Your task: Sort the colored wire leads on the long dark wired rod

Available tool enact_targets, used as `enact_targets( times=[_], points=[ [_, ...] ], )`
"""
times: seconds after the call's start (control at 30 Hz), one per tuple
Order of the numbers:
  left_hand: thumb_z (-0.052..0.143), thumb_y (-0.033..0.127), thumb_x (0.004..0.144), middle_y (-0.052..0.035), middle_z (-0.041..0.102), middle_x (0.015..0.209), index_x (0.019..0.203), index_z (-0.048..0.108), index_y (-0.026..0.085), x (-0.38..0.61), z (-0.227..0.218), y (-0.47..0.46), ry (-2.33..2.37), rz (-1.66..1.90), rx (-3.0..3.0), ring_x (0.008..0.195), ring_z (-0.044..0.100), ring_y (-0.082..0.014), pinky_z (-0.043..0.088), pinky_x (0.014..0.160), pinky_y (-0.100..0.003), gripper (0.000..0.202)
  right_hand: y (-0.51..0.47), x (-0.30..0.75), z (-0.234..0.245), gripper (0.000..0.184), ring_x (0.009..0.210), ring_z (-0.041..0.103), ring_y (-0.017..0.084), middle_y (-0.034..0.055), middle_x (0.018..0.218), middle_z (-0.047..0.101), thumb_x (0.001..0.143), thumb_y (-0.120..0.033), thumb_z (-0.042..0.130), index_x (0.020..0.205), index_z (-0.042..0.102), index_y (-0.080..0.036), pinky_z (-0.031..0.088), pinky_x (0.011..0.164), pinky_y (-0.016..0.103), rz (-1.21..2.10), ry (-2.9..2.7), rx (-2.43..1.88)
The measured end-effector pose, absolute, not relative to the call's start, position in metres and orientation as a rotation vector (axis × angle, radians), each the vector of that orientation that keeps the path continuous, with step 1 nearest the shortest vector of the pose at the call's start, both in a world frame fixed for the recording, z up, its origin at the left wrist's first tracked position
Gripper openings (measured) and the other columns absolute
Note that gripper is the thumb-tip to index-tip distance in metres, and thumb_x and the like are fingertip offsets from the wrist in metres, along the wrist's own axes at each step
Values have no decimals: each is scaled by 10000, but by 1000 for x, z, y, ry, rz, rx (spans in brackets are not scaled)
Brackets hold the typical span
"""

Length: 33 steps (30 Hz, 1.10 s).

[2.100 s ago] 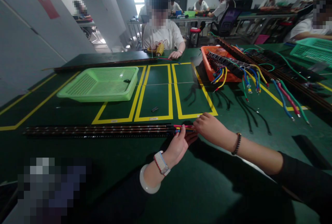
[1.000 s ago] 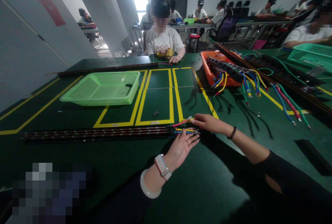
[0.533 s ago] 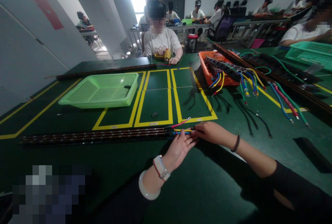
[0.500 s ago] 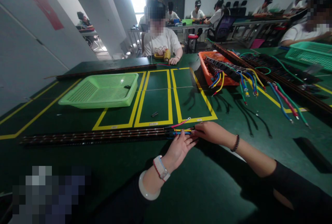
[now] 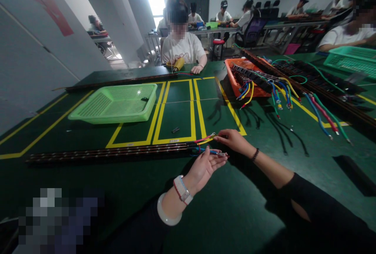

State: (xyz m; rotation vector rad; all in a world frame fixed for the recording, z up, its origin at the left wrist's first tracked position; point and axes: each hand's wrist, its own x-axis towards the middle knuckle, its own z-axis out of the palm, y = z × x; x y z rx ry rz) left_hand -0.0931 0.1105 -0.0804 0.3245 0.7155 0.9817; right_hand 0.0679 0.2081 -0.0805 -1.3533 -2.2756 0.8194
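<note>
Left hand (image 5: 202, 167) nearest: palm up, fingers long and flat, thumb lying over the blue wires (image 5: 212, 151) that come off the right end of the long strip (image 5: 111, 153). I'd say the palm works as a shelf, so those wires lie apart from the others. Black flat piece (image 5: 354, 175) well off to the strip's right, touched by neither hand.

Right hand (image 5: 233, 141): narrow, fingertips pinched at the tip of the yellow wire (image 5: 205, 142), just past the strip's end. Probably held by the tip because that draws it clear of the blue. Red wire (image 5: 202, 140) runs beside it, loose, its metal end pointing away from the strip.

Beyond the strip: a small dark clip (image 5: 175, 130) inside a taped box, then the green basket (image 5: 126, 121) (one dark bit inside). Farther, to the strip's right, the orange basket (image 5: 232, 81), wires hanging over its rim, perhaps so the ends can be reached. Farthest, across from the strip, a co-worker (image 5: 183, 48) with a yellow tool (image 5: 178, 64).
</note>
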Motion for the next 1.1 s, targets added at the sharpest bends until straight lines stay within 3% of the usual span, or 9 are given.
enact_targets(
  times=[0.2, 0.37, 0.53, 0.67, 1.1],
  points=[
    [451, 345, 928, -188, 690, 1041, 975, 591, 68, -93, -84, 112, 687, 986, 296, 1027, 654, -242, 417, 1028, -420, 314, 199, 72, -81, 386, 551, 467, 112, 8, 627, 586, 891, -486, 491, 717, 605, -160, 290, 522, 239, 882, -2328, -1329],
    [469, 393, 913, -187, 677, 1088, 978, 601, 77, -93, -84, 112, 689, 983, 285, 1077, 630, -255, 401, 1043, -428, 349, 193, 82, -76, 367, 623, 524, 131, 31, 718, 625, 900, -493, 472, 803, 611, -167, 335, 562, 241, 951, -2350, -1275],
    [501, 402, 897, -195, 659, 1136, 1010, 614, 76, -94, -83, 112, 693, 982, 276, 1113, 608, -259, 384, 1059, -427, 363, 183, 85, -62, 456, 570, 495, 128, 26, 633, 586, 921, -526, 412, 674, 561, -173, 309, 540, 255, 834, -2365, -1371],
    [487, 408, 904, -165, 651, 1166, 1052, 623, 107, -94, -85, 111, 675, 985, 296, 1148, 583, -239, 360, 1072, -421, 362, 171, 80, -56, 455, 580, 503, 125, 27, 648, 599, 929, -522, 412, 693, 581, -172, 313, 549, 251, 863, -2496, -1303],
    [452, 461, 906, -172, 670, 1090, 1029, 625, 94, -93, -84, 108, 657, 937, 444, 1047, 630, -223, 403, 1014, -409, 424, 168, 71, -58, 299, 562, 485, 108, 24, 639, 616, 901, -357, 518, 689, 620, -172, 280, 524, 241, 702, -2472, -1456]
  ],
)
